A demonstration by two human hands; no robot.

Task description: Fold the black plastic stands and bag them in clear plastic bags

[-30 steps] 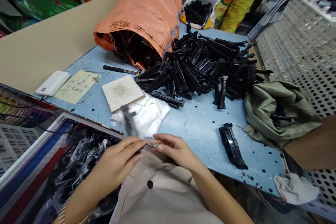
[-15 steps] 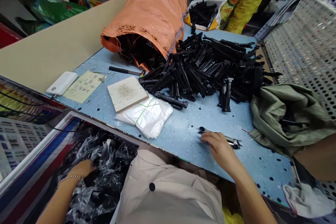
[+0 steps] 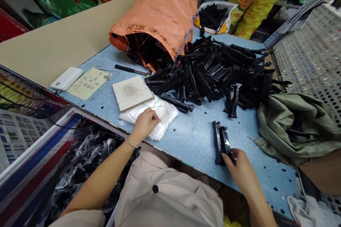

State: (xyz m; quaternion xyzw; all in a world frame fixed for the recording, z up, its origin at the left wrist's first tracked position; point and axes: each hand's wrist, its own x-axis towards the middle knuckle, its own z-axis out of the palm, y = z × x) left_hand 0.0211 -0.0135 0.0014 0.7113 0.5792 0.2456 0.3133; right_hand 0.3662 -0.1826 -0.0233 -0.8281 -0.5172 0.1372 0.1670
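Note:
My left hand (image 3: pixel 146 123), a beaded bracelet at its wrist, is over the stack of clear plastic bags (image 3: pixel 167 117), fingertips pinched together at the top bag. A green tie crosses the stack, and a pale square board (image 3: pixel 131 94) lies on its far left part. My right hand (image 3: pixel 238 165) grips the near end of a black plastic bracket-like part (image 3: pixel 221 138), thumb on one side. This part is a pair of long pieces side by side, pointing away from me on the blue tabletop (image 3: pixel 189 138). Beyond it spreads a heap of similar black parts (image 3: pixel 207 69).
An orange sack (image 3: pixel 160 10) lies open at the back, black parts inside. At right slumps a green-grey sack (image 3: pixel 295 127). A white power bank (image 3: pixel 66 78), a handwritten note (image 3: pixel 89 83) and a black-handled tool (image 3: pixel 130 68) lie left. Below, a striped bin (image 3: pixel 87 159) holds bagged black parts.
My left hand has risen from the bin to the plastic bags. My right hand has moved nearer me and turned the black part from crosswise to pointing away.

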